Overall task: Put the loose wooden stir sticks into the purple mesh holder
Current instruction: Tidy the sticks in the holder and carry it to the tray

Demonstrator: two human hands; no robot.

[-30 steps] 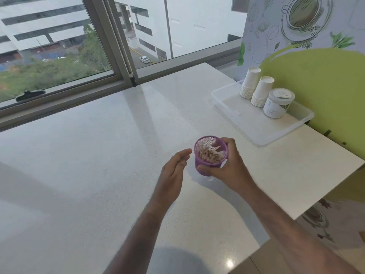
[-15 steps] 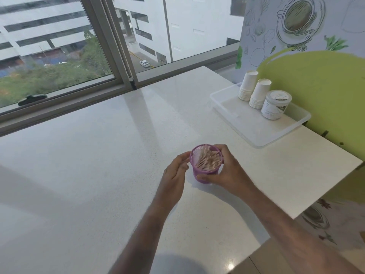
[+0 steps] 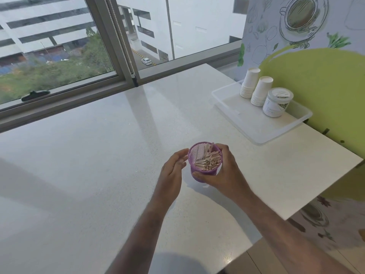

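A purple mesh holder stands on the white counter, a little right of centre. Many wooden stir sticks lean together inside it, filling its right half. My right hand wraps around the holder's right side, thumb across the front and fingers at the far rim. My left hand is just left of the holder, fingers slightly curled, fingertips touching or almost touching the rim, with nothing in it. No loose sticks show on the counter.
A clear plastic tray at the right holds two stacks of white paper cups and a lidded white tub. A window runs along the counter's far edge. The counter's right edge drops off beside a green wall.
The holder has come slightly closer to me in my right hand. My left hand has moved in from a short gap to the holder's rim. The sticks now lean to the right side.
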